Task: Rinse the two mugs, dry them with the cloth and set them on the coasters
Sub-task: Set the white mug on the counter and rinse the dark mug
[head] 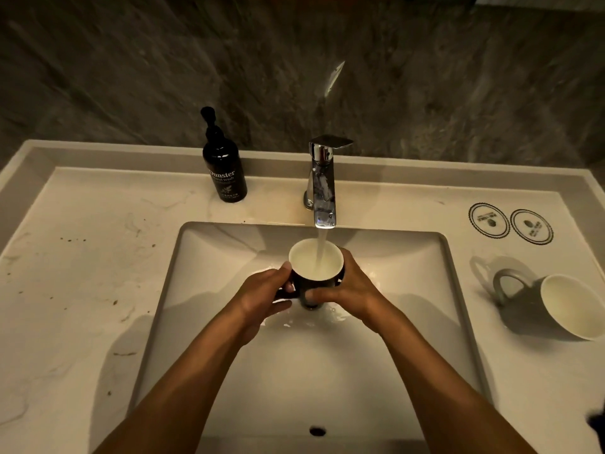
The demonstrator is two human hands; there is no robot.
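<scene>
The dark glazed ceramic mug with a pale cream inside [316,273] is held upright over the middle of the white rectangular basin [425,290], directly under the chrome single-lever tap [322,185], whose stream of water [320,253] falls into its open mouth. The left hand [265,298] wraps the handle side, fingers curled close together against the wall with the thumb up near the rim; the right hand [352,286] cups the opposite side, fingers pressed around the lower body. To rinse well, the person would probably do best to let the mug fill partway, swirl, then tip it out low in the basin, keeping both grips firm since the glaze is likely slippery. A second grey mug with a cream interior [550,306] lies on its side on the marbled counter to the right, near two round printed coasters [510,224]. A black pump bottle of hand wash [224,168] stands left of the tap. No cloth is visible, and the held mug's handle is mostly hidden.
</scene>
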